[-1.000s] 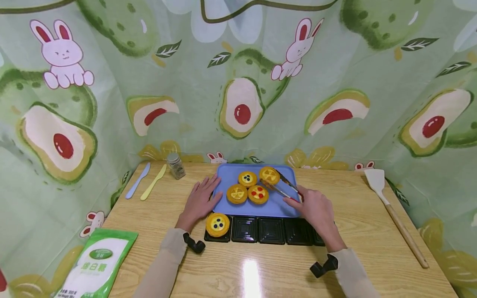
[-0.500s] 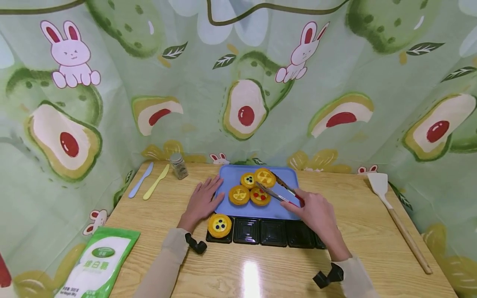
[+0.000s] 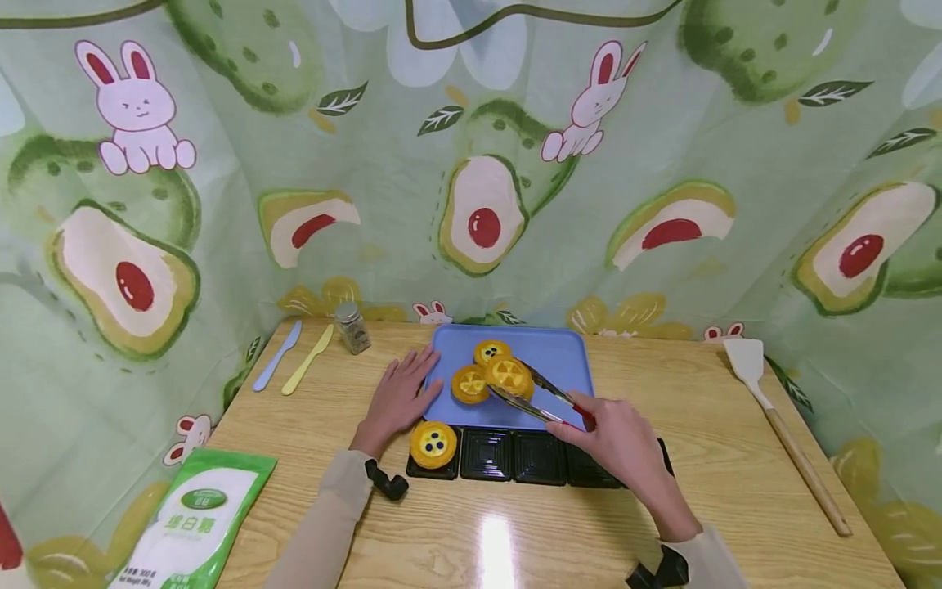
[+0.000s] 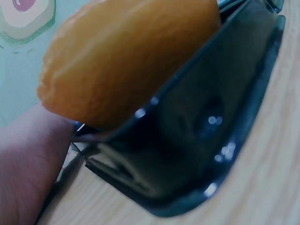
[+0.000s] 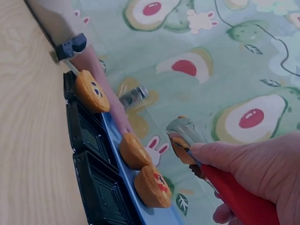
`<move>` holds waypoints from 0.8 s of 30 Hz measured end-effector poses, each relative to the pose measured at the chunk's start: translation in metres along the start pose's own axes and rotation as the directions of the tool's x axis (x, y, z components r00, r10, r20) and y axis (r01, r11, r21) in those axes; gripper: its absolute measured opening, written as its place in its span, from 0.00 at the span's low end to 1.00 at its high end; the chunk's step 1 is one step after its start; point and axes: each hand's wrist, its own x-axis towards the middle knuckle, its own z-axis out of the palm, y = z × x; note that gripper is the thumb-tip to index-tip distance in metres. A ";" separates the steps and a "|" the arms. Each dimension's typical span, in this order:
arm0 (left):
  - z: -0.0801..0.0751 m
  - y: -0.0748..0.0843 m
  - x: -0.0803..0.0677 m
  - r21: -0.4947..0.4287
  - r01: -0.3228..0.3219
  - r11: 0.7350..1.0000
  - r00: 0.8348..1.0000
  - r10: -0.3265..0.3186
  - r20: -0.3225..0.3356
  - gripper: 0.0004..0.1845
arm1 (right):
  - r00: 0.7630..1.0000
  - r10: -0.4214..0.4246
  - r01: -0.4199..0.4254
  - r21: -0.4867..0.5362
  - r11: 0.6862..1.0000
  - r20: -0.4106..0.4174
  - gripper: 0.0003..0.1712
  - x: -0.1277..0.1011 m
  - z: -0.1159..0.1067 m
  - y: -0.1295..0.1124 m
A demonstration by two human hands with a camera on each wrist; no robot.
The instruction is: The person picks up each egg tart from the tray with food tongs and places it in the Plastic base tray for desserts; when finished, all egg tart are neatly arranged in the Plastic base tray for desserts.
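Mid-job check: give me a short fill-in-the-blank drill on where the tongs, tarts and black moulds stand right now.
1. The right hand grips red-handled metal tongs that hold a yellow tart above the ____ plastic tray.
2. The left hand rests flat at the tray's ____ edge.
3. In the row of black square moulds, only the ____ mould holds a blueberry-topped tart.

Missing words: blue; left; leftmost

The lifted tart (image 3: 509, 375) hides most of the red-dotted tart behind it on the blue tray (image 3: 567, 360). The right hand (image 3: 614, 442) covers the black mould's (image 3: 540, 456) right end. The sugar bag (image 3: 195, 523) is cut off below.
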 end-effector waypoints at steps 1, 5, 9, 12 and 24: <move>0.000 0.000 0.000 -0.001 -0.003 1.000 1.000 0.003 -0.004 0.35 | 1.000 -0.011 0.011 0.000 1.000 0.005 0.35 -0.002 0.000 -0.001; 0.000 0.000 -0.001 -0.005 -0.003 1.000 1.000 0.003 -0.007 0.35 | 0.999 -0.050 0.050 -0.001 0.999 0.010 0.26 -0.009 0.001 -0.003; -0.001 0.000 -0.001 -0.005 -0.002 1.000 1.000 0.002 -0.008 0.35 | 0.998 -0.062 0.062 0.000 0.998 0.024 0.25 -0.015 0.001 -0.006; -0.001 -0.001 -0.001 -0.005 -0.004 1.000 1.000 0.004 -0.005 0.35 | 0.998 -0.049 0.049 -0.003 0.999 0.045 0.27 -0.019 0.003 -0.009; -0.002 0.001 0.000 -0.008 -0.002 1.000 1.000 0.002 0.011 0.35 | 0.989 0.023 -0.023 -0.004 1.000 0.145 0.36 -0.041 0.020 -0.015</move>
